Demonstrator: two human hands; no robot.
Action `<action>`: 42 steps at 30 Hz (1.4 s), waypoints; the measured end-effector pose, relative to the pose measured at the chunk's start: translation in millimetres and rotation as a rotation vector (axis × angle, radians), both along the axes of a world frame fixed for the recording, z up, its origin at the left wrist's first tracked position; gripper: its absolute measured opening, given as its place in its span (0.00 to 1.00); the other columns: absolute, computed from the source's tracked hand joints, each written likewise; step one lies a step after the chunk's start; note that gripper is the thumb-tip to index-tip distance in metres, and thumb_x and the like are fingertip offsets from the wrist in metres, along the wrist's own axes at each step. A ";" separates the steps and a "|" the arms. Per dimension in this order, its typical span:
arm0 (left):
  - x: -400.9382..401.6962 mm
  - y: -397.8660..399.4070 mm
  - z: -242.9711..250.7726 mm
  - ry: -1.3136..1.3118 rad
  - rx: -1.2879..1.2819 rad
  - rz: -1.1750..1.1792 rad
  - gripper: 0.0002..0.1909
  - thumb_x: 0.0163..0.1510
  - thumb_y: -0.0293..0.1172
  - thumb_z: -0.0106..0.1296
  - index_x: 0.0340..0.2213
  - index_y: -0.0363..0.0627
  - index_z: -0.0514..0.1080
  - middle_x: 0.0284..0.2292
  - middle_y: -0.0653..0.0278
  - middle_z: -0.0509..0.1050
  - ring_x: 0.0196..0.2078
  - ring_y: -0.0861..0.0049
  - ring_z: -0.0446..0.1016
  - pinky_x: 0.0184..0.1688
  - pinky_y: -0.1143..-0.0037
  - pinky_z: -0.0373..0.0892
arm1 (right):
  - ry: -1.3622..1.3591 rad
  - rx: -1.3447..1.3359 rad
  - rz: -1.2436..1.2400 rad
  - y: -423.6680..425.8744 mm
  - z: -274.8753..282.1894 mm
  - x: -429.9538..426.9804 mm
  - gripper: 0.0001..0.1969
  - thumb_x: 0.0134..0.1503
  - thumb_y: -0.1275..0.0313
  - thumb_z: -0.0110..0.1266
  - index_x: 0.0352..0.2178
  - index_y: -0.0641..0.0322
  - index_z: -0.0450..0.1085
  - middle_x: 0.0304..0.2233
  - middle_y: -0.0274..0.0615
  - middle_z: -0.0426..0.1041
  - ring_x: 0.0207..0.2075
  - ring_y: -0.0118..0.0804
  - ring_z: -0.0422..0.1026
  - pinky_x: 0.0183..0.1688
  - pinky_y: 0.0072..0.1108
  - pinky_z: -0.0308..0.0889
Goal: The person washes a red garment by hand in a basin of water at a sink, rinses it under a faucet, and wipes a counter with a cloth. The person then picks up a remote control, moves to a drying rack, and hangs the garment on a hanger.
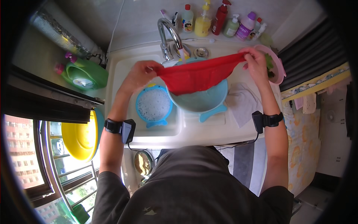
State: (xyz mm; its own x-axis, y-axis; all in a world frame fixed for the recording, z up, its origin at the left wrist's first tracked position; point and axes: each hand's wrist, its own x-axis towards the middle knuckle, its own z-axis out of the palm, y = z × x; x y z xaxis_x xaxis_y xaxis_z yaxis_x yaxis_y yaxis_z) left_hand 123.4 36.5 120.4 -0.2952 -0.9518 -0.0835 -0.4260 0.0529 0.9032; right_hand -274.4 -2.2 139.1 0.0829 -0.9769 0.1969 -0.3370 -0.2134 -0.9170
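Observation:
A piece of red cloth (200,74) is stretched between my two hands. My left hand (146,73) grips its left end, and my right hand (254,60) pinches its upper right corner. The cloth's lower part hangs over a light blue basin (193,105) holding cloudy water. Above the cloth's left part is the spout of a chrome faucet (170,30). A smaller blue basin (154,104) full of suds sits below my left hand. To the right of the large basin, a pale grey cloth (242,102) lies on the white sink's surface (156,140).
Several bottles, among them a red pump bottle (220,19), line the ledge behind the sink. A pink basin (278,67) with green leaves stands beyond my right hand. Green detergent jugs (86,74) are at the left. A yellow basin (77,137) is by the window.

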 end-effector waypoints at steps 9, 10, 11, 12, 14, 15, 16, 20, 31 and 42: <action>-36.1 7.3 -48.1 -0.473 -0.183 -0.255 0.14 0.43 0.23 0.48 0.34 0.47 0.77 0.32 0.57 0.77 0.37 0.61 0.75 0.40 0.68 0.70 | 0.835 -0.070 0.530 32.3 -63.8 17.0 0.12 0.45 0.80 0.47 0.32 0.60 0.74 0.32 0.50 0.75 0.37 0.52 0.72 0.39 0.37 0.67; -41.2 12.8 -52.6 -0.569 -0.137 -0.288 0.15 0.42 0.22 0.48 0.34 0.46 0.76 0.31 0.55 0.77 0.36 0.60 0.74 0.40 0.69 0.70 | 0.887 0.042 0.569 41.0 -64.1 23.0 0.12 0.46 0.80 0.46 0.32 0.60 0.74 0.32 0.50 0.75 0.37 0.53 0.72 0.39 0.37 0.67; -43.7 16.7 -55.6 -0.664 -0.089 -0.321 0.16 0.41 0.21 0.47 0.34 0.44 0.76 0.31 0.53 0.76 0.35 0.58 0.74 0.40 0.69 0.69 | 0.938 0.156 0.605 45.9 -62.6 28.9 0.12 0.46 0.80 0.45 0.31 0.60 0.74 0.32 0.51 0.75 0.36 0.54 0.72 0.40 0.37 0.67; -44.0 19.3 -54.1 -0.655 -0.103 -0.337 0.16 0.41 0.22 0.46 0.33 0.43 0.76 0.29 0.53 0.76 0.33 0.62 0.74 0.38 0.70 0.70 | 0.938 0.158 0.606 45.3 -57.7 28.7 0.12 0.46 0.80 0.45 0.31 0.60 0.74 0.32 0.51 0.75 0.36 0.54 0.72 0.40 0.37 0.67; -34.9 10.4 -44.5 -0.535 -0.079 -0.317 0.15 0.41 0.22 0.45 0.33 0.41 0.76 0.28 0.54 0.76 0.31 0.65 0.74 0.37 0.71 0.70 | 0.848 0.140 0.671 40.8 -41.6 26.1 0.11 0.49 0.78 0.44 0.31 0.63 0.73 0.29 0.50 0.75 0.32 0.47 0.73 0.34 0.33 0.69; -29.2 5.1 -39.6 -0.414 -0.055 -0.298 0.14 0.42 0.23 0.45 0.32 0.39 0.75 0.26 0.55 0.76 0.30 0.67 0.74 0.35 0.72 0.71 | 0.847 0.146 0.671 36.5 -32.5 22.6 0.11 0.49 0.78 0.44 0.31 0.63 0.73 0.29 0.50 0.75 0.32 0.47 0.73 0.34 0.33 0.69; -19.8 -1.8 -37.0 -0.228 0.105 -0.267 0.14 0.46 0.25 0.43 0.33 0.38 0.75 0.25 0.61 0.75 0.27 0.75 0.73 0.32 0.76 0.71 | 0.607 0.333 0.584 27.0 -23.5 18.3 0.10 0.50 0.77 0.43 0.31 0.64 0.72 0.27 0.46 0.74 0.29 0.41 0.73 0.30 0.30 0.68; -15.4 -7.0 -28.2 0.310 0.450 0.062 0.16 0.52 0.28 0.42 0.41 0.41 0.73 0.30 0.67 0.75 0.30 0.81 0.73 0.34 0.81 0.71 | -0.128 0.523 0.310 8.9 -30.1 9.2 0.11 0.55 0.72 0.41 0.35 0.64 0.70 0.27 0.35 0.72 0.27 0.24 0.70 0.22 0.17 0.64; -92.6 1.8 -141.3 0.448 0.274 0.263 0.29 0.51 0.25 0.51 0.55 0.37 0.59 0.46 0.52 0.70 0.48 0.64 0.70 0.50 0.71 0.69 | 0.816 -0.114 0.182 28.7 -122.1 76.1 0.23 0.51 0.74 0.53 0.51 0.60 0.64 0.55 0.55 0.60 0.43 0.53 0.71 0.45 0.32 0.69; -110.3 5.9 -173.2 -0.861 -0.579 -0.144 0.26 0.42 0.35 0.60 0.45 0.47 0.68 0.55 0.43 0.55 0.55 0.51 0.60 0.53 0.63 0.65 | 1.007 0.152 0.280 3.5 -177.5 101.3 0.26 0.48 0.64 0.58 0.49 0.60 0.63 0.51 0.51 0.65 0.46 0.54 0.70 0.43 0.39 0.69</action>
State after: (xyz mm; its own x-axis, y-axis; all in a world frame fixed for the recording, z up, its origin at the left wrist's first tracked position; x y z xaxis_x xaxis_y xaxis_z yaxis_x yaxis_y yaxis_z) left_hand 13.1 42.4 -52.8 -0.4659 -0.8740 0.1379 -0.8685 0.4815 0.1180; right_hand -173.1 1.4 -38.4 0.3666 -0.9062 -0.2108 -0.9137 -0.3079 -0.2654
